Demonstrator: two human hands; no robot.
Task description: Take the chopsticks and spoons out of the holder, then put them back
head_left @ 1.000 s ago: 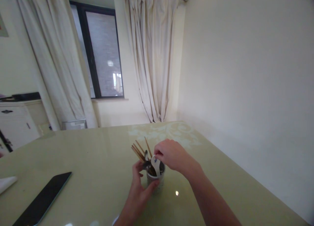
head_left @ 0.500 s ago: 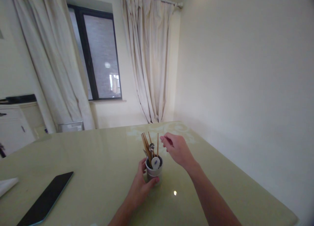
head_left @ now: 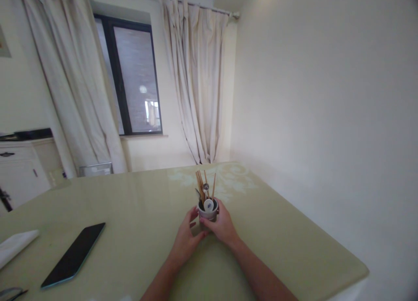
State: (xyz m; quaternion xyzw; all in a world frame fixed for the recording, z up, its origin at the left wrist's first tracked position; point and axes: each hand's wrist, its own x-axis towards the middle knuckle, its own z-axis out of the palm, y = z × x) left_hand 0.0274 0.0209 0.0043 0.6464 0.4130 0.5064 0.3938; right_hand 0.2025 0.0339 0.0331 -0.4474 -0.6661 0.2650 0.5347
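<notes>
Two bare forearms reach in from the bottom edge of the head view across a glossy pale-green table [head_left: 130, 214]. At the near left corner lies something dark, cut off by the edge and too small to identify. A little farther in, a black phone [head_left: 74, 254] rests flat and diagonal on the table, with a folded white cloth [head_left: 16, 246] to its left near the edge, well apart from the hands.

At the table's middle, the left hand [head_left: 184, 240] and the right hand [head_left: 222, 226] close in on a small white cup [head_left: 207, 213] from either side. The left fingers [head_left: 191, 216] are curled against the cup's left wall, thumb toward its base; the right fingers [head_left: 209, 221] wrap around the near and right side, pressed to the wall. The cup stands upright on the table between both hands.

Rising from the cup are several brown wooden chopsticks [head_left: 200, 185], fanned slightly and leaning a little left, one more [head_left: 213, 187] standing apart to the right. A metal spoon [head_left: 205, 188] shows among them, and a white ceramic spoon [head_left: 208, 205] with a small dark mark rests at the rim.

Beyond, a faint white floral pattern [head_left: 228, 181] marks the table's far end. Cream curtains [head_left: 196, 83] frame a dark-framed window [head_left: 133, 79]; a white cabinet [head_left: 19, 170] stands at far left.
</notes>
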